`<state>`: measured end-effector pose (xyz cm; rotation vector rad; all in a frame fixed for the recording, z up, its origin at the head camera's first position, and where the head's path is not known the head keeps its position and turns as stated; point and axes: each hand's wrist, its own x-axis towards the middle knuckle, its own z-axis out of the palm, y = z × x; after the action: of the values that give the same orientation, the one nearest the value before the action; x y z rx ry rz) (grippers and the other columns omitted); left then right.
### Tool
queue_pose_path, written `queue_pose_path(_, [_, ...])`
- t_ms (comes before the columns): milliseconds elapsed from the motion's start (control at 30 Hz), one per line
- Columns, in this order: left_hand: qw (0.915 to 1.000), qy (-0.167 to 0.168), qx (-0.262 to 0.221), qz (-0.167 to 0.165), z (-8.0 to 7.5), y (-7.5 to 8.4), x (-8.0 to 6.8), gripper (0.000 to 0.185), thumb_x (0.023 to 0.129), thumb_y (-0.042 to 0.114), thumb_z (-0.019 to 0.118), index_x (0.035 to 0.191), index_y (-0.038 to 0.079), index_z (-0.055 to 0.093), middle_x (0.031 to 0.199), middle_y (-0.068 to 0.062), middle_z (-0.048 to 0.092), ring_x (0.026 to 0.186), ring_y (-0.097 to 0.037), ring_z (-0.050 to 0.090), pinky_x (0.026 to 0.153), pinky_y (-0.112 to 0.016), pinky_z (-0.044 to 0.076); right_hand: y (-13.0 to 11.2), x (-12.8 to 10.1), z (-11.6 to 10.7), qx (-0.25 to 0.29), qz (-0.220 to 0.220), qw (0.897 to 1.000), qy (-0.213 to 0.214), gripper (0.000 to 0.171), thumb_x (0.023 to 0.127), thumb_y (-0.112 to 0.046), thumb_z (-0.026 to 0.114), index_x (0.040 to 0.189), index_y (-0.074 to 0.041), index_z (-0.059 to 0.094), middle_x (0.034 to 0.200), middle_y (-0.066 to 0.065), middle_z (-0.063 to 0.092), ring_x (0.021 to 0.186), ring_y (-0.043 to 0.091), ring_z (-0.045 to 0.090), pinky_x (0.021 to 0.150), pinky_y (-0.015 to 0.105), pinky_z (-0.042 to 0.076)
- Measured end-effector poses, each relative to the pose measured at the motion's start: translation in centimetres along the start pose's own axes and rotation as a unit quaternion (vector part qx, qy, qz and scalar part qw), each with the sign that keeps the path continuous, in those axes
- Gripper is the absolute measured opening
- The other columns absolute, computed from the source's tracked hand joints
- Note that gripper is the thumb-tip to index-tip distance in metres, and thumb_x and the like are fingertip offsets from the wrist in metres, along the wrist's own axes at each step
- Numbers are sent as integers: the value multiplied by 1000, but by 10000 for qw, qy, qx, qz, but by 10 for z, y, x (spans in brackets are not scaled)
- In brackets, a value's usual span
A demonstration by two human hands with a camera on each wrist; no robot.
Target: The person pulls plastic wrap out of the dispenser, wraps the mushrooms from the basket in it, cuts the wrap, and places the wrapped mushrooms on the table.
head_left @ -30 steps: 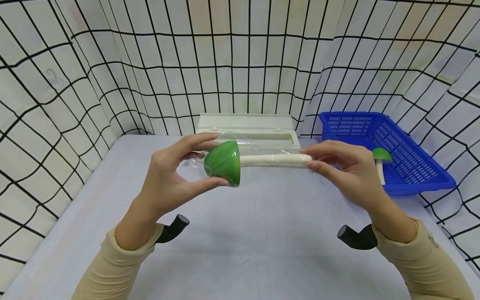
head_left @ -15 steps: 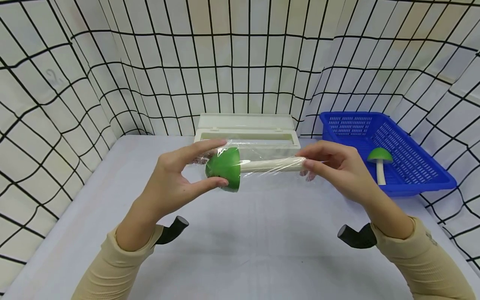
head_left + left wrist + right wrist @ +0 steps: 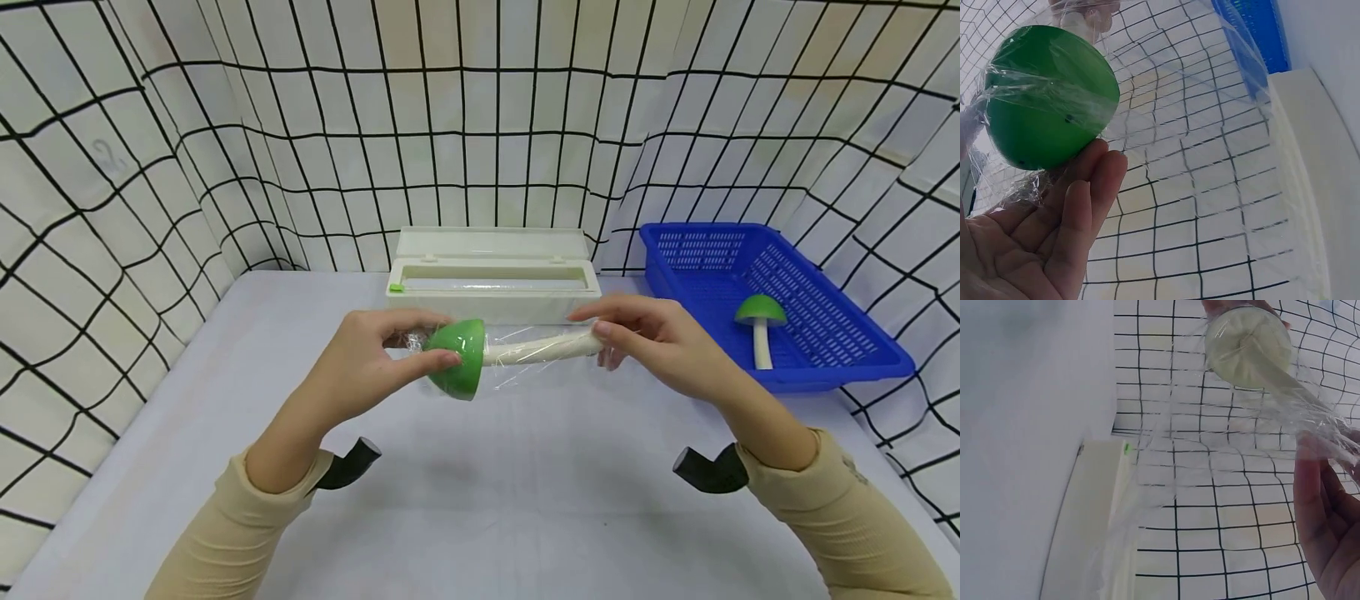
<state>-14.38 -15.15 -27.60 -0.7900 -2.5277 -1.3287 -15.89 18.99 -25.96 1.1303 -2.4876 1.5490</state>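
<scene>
Above the table lies a toy mushroom (image 3: 457, 358), held sideways, with a glossy green cap and a white stem. Clear plastic film (image 3: 517, 367) covers it, creased over the cap (image 3: 1050, 97) and bunched near the stem's end. My left hand (image 3: 378, 358) holds the cap between thumb and fingers. At the other end, my right hand (image 3: 648, 337) pinches the stem tip and film. The right wrist view shows the pale cap underside (image 3: 1247, 347) and the film gathered round the stem (image 3: 1285, 384). Behind the hands stands a white film dispenser box (image 3: 491, 304), its lid raised.
A blue plastic basket (image 3: 832, 377) stands at the right, holding another green-capped mushroom (image 3: 761, 317). Black wire grid panels backed with white cloth (image 3: 495, 158) rise at the back and both sides. A white cloth covers the table (image 3: 510, 517).
Both hands have brought the mushroom lower, towards me. My right hand has moved slightly left, and the film now sits more wrinkled along the stem. More of the dispenser box shows.
</scene>
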Motion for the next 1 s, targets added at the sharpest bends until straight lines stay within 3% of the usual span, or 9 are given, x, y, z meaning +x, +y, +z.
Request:
queue_pose_path(133, [9979, -269, -159, -562, 2, -5, 2, 26, 88, 28, 82, 110, 14, 80, 94, 4, 73, 73, -18, 60, 64, -28, 49, 7, 2, 1, -120, 191, 9992, -337, 23, 106, -4, 55, 121, -1, 72, 96, 9, 69, 74, 23, 66, 65, 33, 60])
queue_pose_path(300, [9956, -360, -200, -841, -1, -8, 5, 26, 91, 30, 78, 109, 12, 80, 88, 0, 70, 64, -17, 53, 58, -27, 41, 12, 4, 5, 194, 500, 9973, -499, 25, 108, -7, 52, 123, 3, 68, 103, 16, 68, 78, 28, 72, 70, 39, 63])
queue_pose_path(400, [9948, -401, -153, -925, -2, -8, 7, 27, 92, 33, 77, 109, 13, 80, 80, -1, 65, 63, -15, 49, 57, -27, 39, 10, 4, 6, 265, 843, 9943, -596, 28, 102, -7, 63, 129, 0, 64, 115, 18, 62, 79, 29, 73, 73, 38, 62])
queue_pose_path(467, [9939, -426, -86, -1018, -3, -9, 8, 27, 92, 35, 76, 108, 14, 80, 74, -1, 60, 63, -15, 46, 57, -27, 37, 9, 3, 5, 124, 1036, 9920, -707, 40, 95, -7, 73, 133, -5, 62, 122, 17, 57, 79, 26, 73, 73, 35, 62])
queue_pose_path(600, [9914, -567, -92, -1175, -4, -15, 10, 28, 94, 38, 73, 105, 13, 80, 73, -1, 61, 69, -17, 49, 61, -30, 39, 8, 2, 4, -198, 1067, 9896, -943, 56, 86, -3, 82, 138, -12, 59, 127, 12, 54, 78, 23, 70, 71, 33, 60])
queue_pose_path(800, [9871, -1082, -244, -1150, 1, -28, 14, 31, 99, 40, 65, 94, 13, 80, 75, 2, 64, 82, -20, 54, 72, -35, 46, 11, 1, 3, -569, 862, 9883, -1118, 43, 92, -2, 76, 132, -10, 64, 109, 7, 65, 78, 19, 68, 66, 31, 57])
queue_pose_path(1000, [9822, -1379, -327, -1236, 8, -35, 15, 34, 100, 39, 62, 98, 11, 80, 87, 1, 69, 87, -23, 60, 81, -41, 54, 13, 1, 5, -1020, 845, 9841, -1184, 34, 95, -7, 73, 128, -11, 66, 102, 4, 68, 79, 16, 66, 65, 31, 58])
